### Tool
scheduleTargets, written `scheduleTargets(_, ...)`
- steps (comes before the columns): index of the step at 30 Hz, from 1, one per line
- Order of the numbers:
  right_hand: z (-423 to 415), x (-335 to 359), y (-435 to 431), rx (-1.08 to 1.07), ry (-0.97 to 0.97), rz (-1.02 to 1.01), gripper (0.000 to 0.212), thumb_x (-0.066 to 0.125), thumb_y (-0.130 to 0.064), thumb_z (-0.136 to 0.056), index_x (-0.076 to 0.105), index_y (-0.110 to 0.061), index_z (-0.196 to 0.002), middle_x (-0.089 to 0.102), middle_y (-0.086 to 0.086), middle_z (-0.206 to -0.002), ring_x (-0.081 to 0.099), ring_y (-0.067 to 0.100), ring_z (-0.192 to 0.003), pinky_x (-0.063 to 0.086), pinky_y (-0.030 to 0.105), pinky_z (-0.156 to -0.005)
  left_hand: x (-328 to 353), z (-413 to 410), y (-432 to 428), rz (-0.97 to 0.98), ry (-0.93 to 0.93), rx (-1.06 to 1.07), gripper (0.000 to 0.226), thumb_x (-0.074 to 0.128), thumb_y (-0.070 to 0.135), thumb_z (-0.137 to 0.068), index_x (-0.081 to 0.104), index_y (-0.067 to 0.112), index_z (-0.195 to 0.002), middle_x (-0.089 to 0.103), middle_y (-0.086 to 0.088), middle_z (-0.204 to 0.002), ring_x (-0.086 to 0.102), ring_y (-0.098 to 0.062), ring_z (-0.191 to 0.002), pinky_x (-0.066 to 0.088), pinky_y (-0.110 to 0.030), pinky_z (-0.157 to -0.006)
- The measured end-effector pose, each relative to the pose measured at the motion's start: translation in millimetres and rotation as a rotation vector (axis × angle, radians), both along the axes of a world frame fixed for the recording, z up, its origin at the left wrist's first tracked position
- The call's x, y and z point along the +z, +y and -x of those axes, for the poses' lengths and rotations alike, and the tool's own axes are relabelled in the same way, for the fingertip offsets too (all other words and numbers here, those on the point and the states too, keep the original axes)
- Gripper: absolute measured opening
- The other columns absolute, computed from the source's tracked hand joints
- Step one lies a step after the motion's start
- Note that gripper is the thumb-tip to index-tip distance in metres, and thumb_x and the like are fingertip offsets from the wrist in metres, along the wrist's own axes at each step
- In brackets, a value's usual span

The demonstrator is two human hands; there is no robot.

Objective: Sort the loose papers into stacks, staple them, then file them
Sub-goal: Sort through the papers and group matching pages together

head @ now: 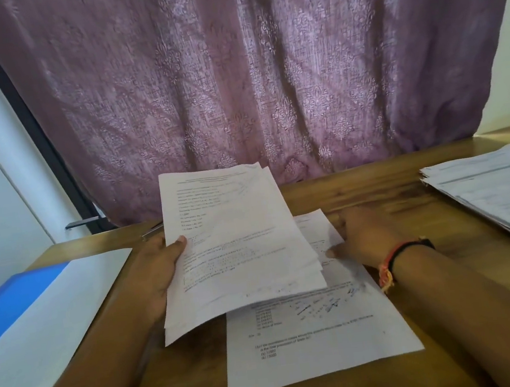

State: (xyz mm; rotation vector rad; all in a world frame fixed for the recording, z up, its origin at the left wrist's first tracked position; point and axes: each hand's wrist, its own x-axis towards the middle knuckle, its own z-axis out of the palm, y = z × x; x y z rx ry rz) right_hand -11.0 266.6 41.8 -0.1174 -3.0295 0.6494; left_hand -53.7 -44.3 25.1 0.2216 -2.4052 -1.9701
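My left hand (158,266) grips a bundle of printed sheets (237,243) by its left edge, thumb on top, and holds it tilted above the wooden table (391,189). Under the bundle a printed sheet with blue pen marks (314,343) lies flat on the table. My right hand (361,235) rests on the upper part of that flat sheet, fingers spread fairly straight; its fingertips are partly hidden behind the held bundle. On that wrist sits an orange and black band.
A thick pile of loose papers (501,195) lies at the table's right edge. A blue and white folder (47,318) lies at the left. A metal stapler-like object (152,231) peeks out behind my left hand. A mauve curtain (233,83) hangs behind the table.
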Motion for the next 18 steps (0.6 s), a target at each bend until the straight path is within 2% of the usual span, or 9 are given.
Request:
scheduleTargets(2,-5,3,1,0.006,0.003,-0.03,0.025,0.077,-0.047,-0.081,0.059,-0.03,-0.079,0.07,-0.002,-0.1,0.06,0.015,-0.082,0.049,0.027,-0.072,0,1,1,0.029,-0.005,-0.013,0.014,0.061,0.041,-0.099,0.066,0.042,-0.111,0.078,0.004,-0.104,0.077,-0.032,-0.09,0.058,-0.06,-0.087)
scheduleTargets(4,-10,3,2,0.017,0.018,-0.057,0.033,0.078,-0.055,-0.077,0.054,-0.033,-0.076,0.063,-0.009,-0.085,0.054,0.01,-0.075,0.044,0.024,-0.064,0,2,2,0.057,-0.002,-0.027,0.015,0.061,0.04,-0.099,0.066,0.04,-0.114,0.078,0.003,-0.106,0.077,-0.032,-0.09,0.058,-0.06,-0.087)
scheduleTargets(5,-11,2,1,0.017,0.013,-0.086,0.036,0.077,-0.057,-0.076,0.054,-0.031,-0.078,0.062,-0.009,-0.086,0.055,0.011,-0.078,0.045,0.024,-0.066,0,2,3,0.078,0.005,-0.029,0.016,0.061,0.039,-0.099,0.065,0.04,-0.115,0.078,0.004,-0.105,0.077,-0.031,-0.09,0.059,-0.059,-0.086)
scheduleTargets(7,-10,-1,-2,0.019,0.001,-0.165,0.043,0.076,-0.059,-0.077,0.061,-0.025,-0.099,0.067,-0.002,-0.106,0.06,0.017,-0.093,0.048,0.028,-0.077,-2,2,3,0.11,0.022,-0.027,0.017,0.059,0.037,-0.101,0.065,0.039,-0.117,0.078,0.004,-0.103,0.077,-0.029,-0.088,0.061,-0.054,-0.082)
scheduleTargets(9,-7,-1,-4,0.022,-0.014,-0.193,0.054,0.074,-0.058,-0.08,0.061,-0.018,-0.113,0.065,0.003,-0.117,0.061,0.02,-0.104,0.046,0.029,-0.08,-2,2,5,0.108,0.015,-0.019,0.018,0.058,0.034,-0.102,0.065,0.036,-0.118,0.078,0.002,-0.103,0.077,-0.029,-0.087,0.063,-0.048,-0.075)
scheduleTargets(12,-5,0,-3,0.018,-0.038,-0.157,0.055,0.074,-0.055,-0.081,0.059,-0.015,-0.116,0.063,0.004,-0.118,0.058,0.02,-0.1,0.042,0.027,-0.077,-1,-1,9,0.132,0.001,-0.01,0.016,0.056,0.031,-0.103,0.065,0.034,-0.116,0.078,0.0,-0.101,0.077,-0.028,-0.084,0.061,-0.038,-0.063)
scheduleTargets(15,-2,-3,-1,0.029,-0.043,-0.106,0.049,0.077,-0.052,-0.08,0.06,-0.017,-0.11,0.063,0.001,-0.109,0.054,0.017,-0.092,0.042,0.026,-0.073,1,-4,14,0.241,-0.001,-0.003,0.012,0.053,0.03,-0.105,0.063,0.032,-0.111,0.075,0.001,-0.099,0.074,-0.022,-0.077,0.055,-0.027,-0.052)
scheduleTargets(18,2,-7,1,0.02,-0.032,0.012,0.04,0.082,-0.043,-0.076,0.056,-0.019,-0.094,0.055,-0.007,-0.085,0.053,0.015,-0.083,0.041,0.022,-0.061,1,-4,18,0.309,-0.009,-0.006,0.012,0.052,0.032,-0.105,0.059,0.03,-0.115,0.072,0.002,-0.104,0.07,-0.02,-0.083,0.053,-0.029,-0.058)
